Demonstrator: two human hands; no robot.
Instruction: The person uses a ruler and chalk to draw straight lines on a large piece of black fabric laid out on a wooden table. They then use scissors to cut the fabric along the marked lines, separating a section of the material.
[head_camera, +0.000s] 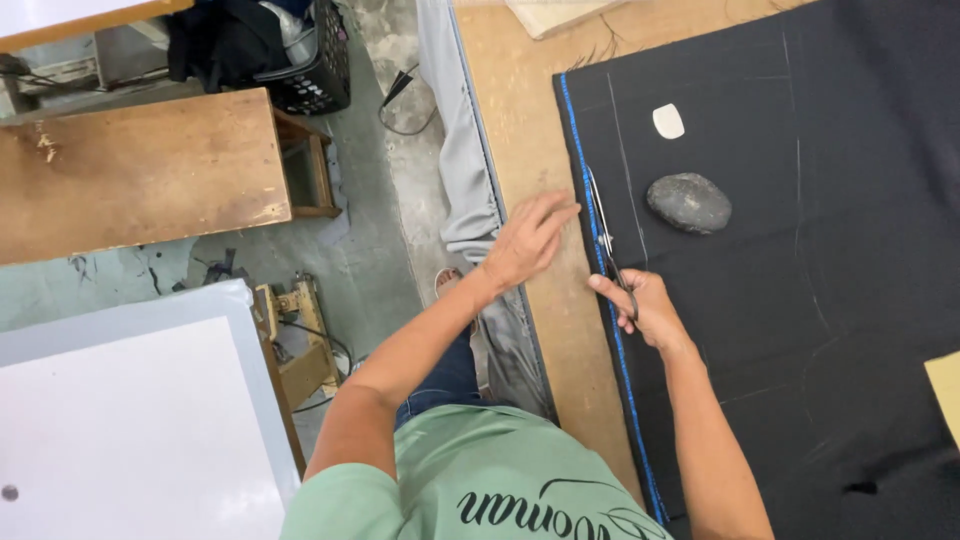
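- The scissors (606, 240) sit in the middle of the frame, blades pointing toward 12 o'clock, running right along the blue edge stripe (600, 260) of the black cloth (800, 330). Looks like the cut follows that stripe, so the blades stay parallel to it.
- The right hand (645, 305) is curled shut around the scissor handles, at about 6 o'clock from the blades, resting on the cloth so the tool rides low and steady.
- The left hand (525, 240) is flat and open, fingers together and stretched toward the stripe from the 9 o'clock side. It seems to pin things at the cloth's edge so the fabric doesn't creep.
- A dark stone (688, 202) lies on the cloth at 2 o'clock from the scissors, probably a weight keeping the fabric from sliding.
- A white piece of chalk (668, 121) is just beyond the stone toward 12, handy for the pale chalk lines (625, 170) drawn on the cloth.
- All of it lies on a wooden cutting table (530, 140); a grey garment (462, 150) hangs off its 9 o'clock side.
- Farther out at 9: a wooden bench (140, 170) and a black crate (315, 70).
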